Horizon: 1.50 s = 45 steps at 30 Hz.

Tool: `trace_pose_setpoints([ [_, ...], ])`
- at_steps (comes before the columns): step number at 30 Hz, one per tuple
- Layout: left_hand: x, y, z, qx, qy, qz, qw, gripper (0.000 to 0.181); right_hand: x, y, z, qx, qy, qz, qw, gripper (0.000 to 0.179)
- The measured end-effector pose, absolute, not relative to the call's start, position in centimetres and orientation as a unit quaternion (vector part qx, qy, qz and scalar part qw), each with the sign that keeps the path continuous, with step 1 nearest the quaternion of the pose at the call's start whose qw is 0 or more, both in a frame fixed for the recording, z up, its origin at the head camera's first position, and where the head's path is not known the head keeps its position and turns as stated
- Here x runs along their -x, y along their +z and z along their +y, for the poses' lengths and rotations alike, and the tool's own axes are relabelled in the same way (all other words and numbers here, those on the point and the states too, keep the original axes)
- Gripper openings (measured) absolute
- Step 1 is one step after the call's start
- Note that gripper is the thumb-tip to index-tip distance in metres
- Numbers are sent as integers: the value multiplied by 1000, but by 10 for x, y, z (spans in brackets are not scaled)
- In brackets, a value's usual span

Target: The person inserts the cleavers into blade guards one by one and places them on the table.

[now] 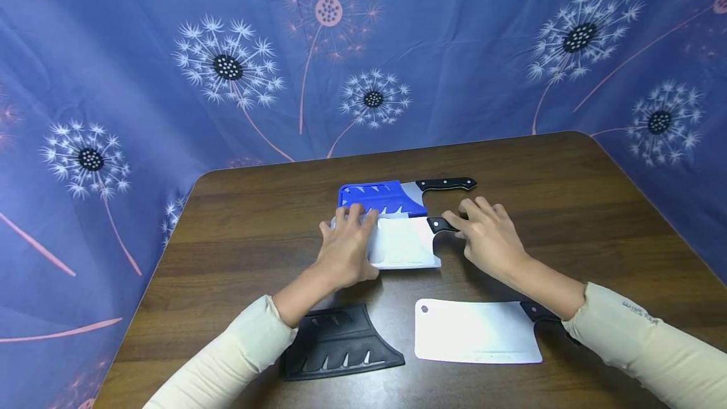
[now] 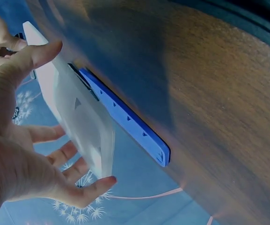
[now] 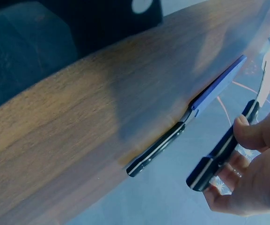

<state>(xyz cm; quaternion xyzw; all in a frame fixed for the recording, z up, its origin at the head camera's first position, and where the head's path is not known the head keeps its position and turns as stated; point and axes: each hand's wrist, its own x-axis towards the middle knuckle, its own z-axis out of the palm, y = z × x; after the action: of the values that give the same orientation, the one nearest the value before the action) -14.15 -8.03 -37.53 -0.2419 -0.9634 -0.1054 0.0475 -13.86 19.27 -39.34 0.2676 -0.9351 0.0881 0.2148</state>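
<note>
My left hand (image 1: pixel 346 246) grips a white blade sheath (image 1: pixel 404 243) that covers a cleaver's blade. In the left wrist view its thumb lies along one side of the sheath (image 2: pixel 81 124) and its fingers are on the other. My right hand (image 1: pixel 493 240) holds the same cleaver by its black handle (image 3: pixel 223 146), thumb on one side and fingers curled beneath. Just behind lies another cleaver with a black riveted handle (image 1: pixel 447 183), its blade mostly inside a blue sheath (image 1: pixel 372 194).
A black sheath (image 1: pixel 341 341) lies on the wooden table (image 1: pixel 238 257) near my left forearm. To its right is a cleaver with a bare blade (image 1: pixel 477 331), its handle partly under my right forearm. A blue dandelion-print cloth (image 1: pixel 454 49) hangs behind the table.
</note>
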Motion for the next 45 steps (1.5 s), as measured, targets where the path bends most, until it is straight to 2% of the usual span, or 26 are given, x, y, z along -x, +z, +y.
trace_pose_setpoints([
  [7,142,-378,-78,234,-98,-967,-9,108,139,-396,193,-257,87,-947,171,46],
  [22,143,-383,-75,219,-92,-969,-67,110,140,-404,193,-240,105,-960,103,47],
  [45,147,-390,-72,207,-84,-968,-117,103,141,-410,193,-244,100,-961,77,43],
])
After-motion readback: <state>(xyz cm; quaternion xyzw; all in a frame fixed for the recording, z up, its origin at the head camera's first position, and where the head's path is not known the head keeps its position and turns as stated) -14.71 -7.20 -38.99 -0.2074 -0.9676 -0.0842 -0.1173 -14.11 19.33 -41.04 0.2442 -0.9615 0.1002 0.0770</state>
